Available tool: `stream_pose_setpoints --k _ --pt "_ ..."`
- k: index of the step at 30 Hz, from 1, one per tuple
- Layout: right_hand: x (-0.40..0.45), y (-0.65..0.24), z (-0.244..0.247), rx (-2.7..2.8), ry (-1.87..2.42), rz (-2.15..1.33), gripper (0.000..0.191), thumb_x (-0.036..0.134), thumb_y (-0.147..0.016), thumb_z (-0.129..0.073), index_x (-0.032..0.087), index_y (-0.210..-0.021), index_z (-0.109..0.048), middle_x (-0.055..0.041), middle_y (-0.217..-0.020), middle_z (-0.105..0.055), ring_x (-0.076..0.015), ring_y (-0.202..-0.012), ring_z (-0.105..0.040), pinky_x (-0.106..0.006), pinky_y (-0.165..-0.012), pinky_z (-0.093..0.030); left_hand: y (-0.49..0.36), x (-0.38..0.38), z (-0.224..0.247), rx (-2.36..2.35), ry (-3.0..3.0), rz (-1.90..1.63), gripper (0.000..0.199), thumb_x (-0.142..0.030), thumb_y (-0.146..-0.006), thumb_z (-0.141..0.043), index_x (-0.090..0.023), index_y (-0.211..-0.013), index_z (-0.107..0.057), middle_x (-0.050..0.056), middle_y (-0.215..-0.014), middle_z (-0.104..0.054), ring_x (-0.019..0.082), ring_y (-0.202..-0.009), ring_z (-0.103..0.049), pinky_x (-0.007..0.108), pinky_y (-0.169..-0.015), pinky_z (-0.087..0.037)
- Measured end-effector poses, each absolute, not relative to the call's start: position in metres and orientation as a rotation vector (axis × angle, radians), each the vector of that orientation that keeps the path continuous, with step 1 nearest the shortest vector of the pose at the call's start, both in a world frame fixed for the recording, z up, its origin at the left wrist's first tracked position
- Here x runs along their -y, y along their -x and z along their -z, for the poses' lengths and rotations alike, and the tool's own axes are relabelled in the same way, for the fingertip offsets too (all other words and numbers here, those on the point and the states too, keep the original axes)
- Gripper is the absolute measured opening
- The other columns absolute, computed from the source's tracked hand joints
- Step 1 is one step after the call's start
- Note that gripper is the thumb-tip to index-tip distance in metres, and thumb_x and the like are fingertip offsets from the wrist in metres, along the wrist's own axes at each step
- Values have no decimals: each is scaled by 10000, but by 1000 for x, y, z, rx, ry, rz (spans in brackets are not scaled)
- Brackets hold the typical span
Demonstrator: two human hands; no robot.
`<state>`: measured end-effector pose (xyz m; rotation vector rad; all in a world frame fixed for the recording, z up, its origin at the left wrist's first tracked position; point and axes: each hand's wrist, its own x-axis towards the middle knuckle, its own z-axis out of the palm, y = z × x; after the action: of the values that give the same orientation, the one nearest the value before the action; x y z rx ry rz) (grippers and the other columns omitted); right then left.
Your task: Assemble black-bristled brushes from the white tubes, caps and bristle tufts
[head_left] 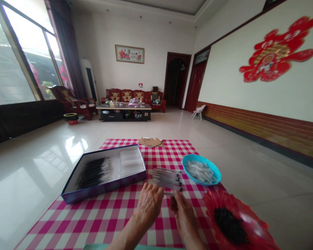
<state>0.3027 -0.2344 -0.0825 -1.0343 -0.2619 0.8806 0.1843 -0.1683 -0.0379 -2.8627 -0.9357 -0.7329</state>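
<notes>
My left hand (150,200) and my right hand (183,211) meet low over the checked tablecloth, both closed. Between them runs a slim, pale pen-like tube (168,193), gripped at one end by the left fist and pinched at the other by the right thumb and fingers. Just beyond my hands lies a row of several clear pen-like tubes (165,178) with black tips pointing right. A blue bowl (219,175) to the upper right holds small translucent pieces (200,171). Nearer on the right, a red flower-shaped bowl (254,222) holds small black pieces (229,224).
A shallow dark-blue box (104,190) at left contains thin black sticks (92,173) and a row of white ones (131,161). Torn brown cardboard (150,142) lies at the far edge of the checked tablecloth (94,218). Across the room stand a coffee table (123,107) and sofa.
</notes>
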Motion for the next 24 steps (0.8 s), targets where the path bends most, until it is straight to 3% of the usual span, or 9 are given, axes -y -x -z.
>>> stream_pose_setpoints --k 7,14,18,20,24 --pt "239 -310 82 434 1122 -905 331 462 -651 -747 174 -808 -698 -9 -693 -692 -159 -637 -623 -249 -572 -484 -191 177 62 946 2970 773 145 -195 -903 -422 -229 -863 -556 25 -776 -591 169 -701 -531 254 -549 -318" --pt "245 -324 74 673 1226 -897 355 453 -692 -714 195 -936 -706 -28 -831 -713 -202 -756 -644 -290 -693 -503 -184 171 41 934 3430 861 355 -234 -945 -343 -177 -668 -558 -12 -557 -565 93 -505 -512 199 -504 -324" --pt "243 -318 72 644 1175 -920 364 483 -712 -683 203 -944 -695 -51 -933 -712 -225 -846 -651 -287 -661 -512 -187 174 48 1118 3314 859 276 -243 -936 -373 -187 -758 -575 -2 -606 -614 110 -519 -560 203 -484 -313" --pt "242 -315 73 610 1176 -932 359 499 -705 -683 192 -890 -698 -53 -875 -718 -218 -791 -657 -274 -606 -505 -189 177 55 1182 3201 815 198 -249 -931 -389 -195 -847 -561 12 -679 -644 126 -554 -592 209 -476 -307" --pt "238 -309 76 449 1184 -900 337 475 -641 -748 165 -757 -685 -24 -658 -699 -176 -620 -641 -252 -539 -486 -193 183 64 1232 3080 682 157 -190 -919 -388 -197 -838 -522 22 -733 -650 148 -617 -615 221 -490 -329"
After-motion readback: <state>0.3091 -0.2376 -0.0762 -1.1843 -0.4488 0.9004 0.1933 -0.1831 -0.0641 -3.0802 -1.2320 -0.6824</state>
